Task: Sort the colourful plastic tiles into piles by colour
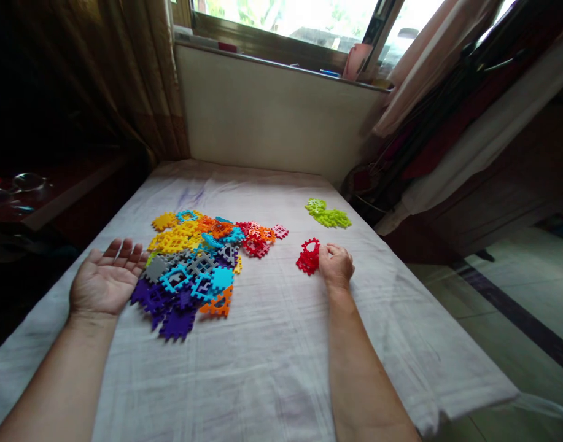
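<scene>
My left hand [110, 276] lies palm up with its fingers stretched out, holding nothing. It rests at the left side of a mixed pile of plastic interlocking tiles with notched edges. In that pile are yellow tiles [177, 238], grey tiles [156, 269], blue tiles [222, 278], purple tiles [177, 322] and orange tiles [219, 302]. More red tiles [256, 245] sit at its right end. Right of the pile, my right hand [336, 265] is closed, its curled fingers at the edge of a small group of red interlocking tiles [307, 258]. The fingertips are partly hidden.
A heap of lime green tiles [330, 216] lies at the table's far right. A pale cloth [272, 368] covers the table, which meets a wall [281, 116] below a window. Curtains [138, 80] hang at the left, hanging clothes [474, 116] at the right.
</scene>
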`<act>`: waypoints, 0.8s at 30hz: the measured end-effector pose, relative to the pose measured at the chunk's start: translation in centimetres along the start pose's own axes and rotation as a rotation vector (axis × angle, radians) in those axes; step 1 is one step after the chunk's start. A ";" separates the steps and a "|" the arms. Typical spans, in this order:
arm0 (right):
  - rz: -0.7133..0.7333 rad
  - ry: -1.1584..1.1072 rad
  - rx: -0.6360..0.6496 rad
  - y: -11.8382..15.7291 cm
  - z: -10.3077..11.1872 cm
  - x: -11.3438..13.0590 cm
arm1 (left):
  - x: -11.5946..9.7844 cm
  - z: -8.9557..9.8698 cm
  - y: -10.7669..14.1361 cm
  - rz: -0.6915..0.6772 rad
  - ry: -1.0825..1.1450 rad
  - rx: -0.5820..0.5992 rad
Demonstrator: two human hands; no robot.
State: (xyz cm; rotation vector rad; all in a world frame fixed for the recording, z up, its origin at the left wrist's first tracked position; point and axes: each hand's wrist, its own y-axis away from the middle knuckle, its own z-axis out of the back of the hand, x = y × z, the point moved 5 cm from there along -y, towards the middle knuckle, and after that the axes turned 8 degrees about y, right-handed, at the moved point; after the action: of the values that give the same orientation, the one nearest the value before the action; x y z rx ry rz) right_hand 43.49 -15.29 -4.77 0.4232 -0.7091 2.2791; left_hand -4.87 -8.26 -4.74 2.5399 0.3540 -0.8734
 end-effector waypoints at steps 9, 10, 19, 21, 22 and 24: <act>0.051 0.039 -0.082 0.1 0.3 -0.3 | 0.1 -0.1 -0.1 -0.002 0.000 -0.001; 0.112 0.022 -0.102 0.4 0.3 0.5 | 0.1 -0.1 -0.1 -0.001 -0.001 0.002; 0.631 -0.002 0.182 7.3 -2.7 11.6 | -0.1 0.3 -0.5 0.004 -0.009 0.027; 0.627 0.045 0.203 7.8 -3.4 12.6 | -0.1 0.3 -0.4 0.010 0.000 0.028; 0.623 0.061 0.209 7.9 -3.8 12.9 | -0.1 0.2 -0.4 0.015 0.007 0.024; 0.617 0.079 0.222 8.0 -4.3 13.2 | -0.1 0.1 -0.3 0.026 0.022 0.011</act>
State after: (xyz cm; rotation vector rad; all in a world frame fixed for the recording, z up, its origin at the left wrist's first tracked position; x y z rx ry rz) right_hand 28.20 -10.56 -4.82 0.2289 -0.6032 2.9557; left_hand -5.11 -8.10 -4.84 2.5597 0.3233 -0.8409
